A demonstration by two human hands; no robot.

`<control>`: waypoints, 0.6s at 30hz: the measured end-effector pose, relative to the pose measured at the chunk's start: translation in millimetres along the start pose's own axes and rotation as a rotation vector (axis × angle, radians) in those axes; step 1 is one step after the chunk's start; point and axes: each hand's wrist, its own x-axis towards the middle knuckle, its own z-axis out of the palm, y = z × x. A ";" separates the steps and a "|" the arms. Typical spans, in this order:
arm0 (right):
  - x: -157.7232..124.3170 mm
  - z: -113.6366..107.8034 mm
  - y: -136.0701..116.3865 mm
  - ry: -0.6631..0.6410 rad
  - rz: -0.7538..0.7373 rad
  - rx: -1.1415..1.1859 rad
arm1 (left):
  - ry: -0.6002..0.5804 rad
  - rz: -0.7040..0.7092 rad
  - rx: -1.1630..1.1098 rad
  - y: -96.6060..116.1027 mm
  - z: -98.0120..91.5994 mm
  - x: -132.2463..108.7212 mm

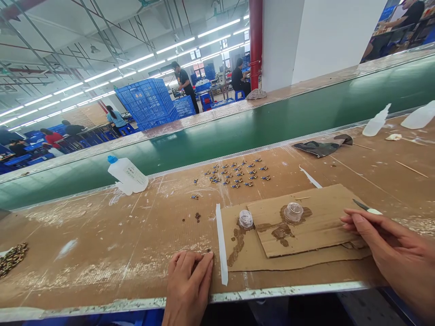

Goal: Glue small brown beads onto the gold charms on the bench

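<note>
My left hand [190, 276] rests near the table's front edge with its fingers drawn together. A small dark brown piece [208, 250] shows at its thumb and fingertip. My right hand [396, 251] hovers over the right end of the cardboard sheet [326, 226], fingers pinched; whatever they hold is hidden. Just behind it lies a tool with a dark blade and pale handle [367, 207]. Two small clear cups [246, 219] sit on the cardboard among wet brown stains. Further back are several small blue-and-yellow figures [238, 174]. Several brown pieces [197, 216] lie left of the cardboard.
A white bottle with blue cap [128, 175] leans at the back left. A squeeze bottle [376, 120] and a camouflage cloth [324, 146] are at the back right. A green conveyor belt [210, 136] runs behind the table. Dark small parts [12, 259] are heaped far left.
</note>
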 end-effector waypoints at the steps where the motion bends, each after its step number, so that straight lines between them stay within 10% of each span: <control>1: 0.3 0.3 0.4 -0.001 -0.002 0.004 | -0.002 -0.001 0.002 0.1 0.6 -0.1; 18: -0.4 1.5 2.9 0.023 -0.028 0.036 | -0.076 -0.008 0.056 -13.1 -0.6 -9.7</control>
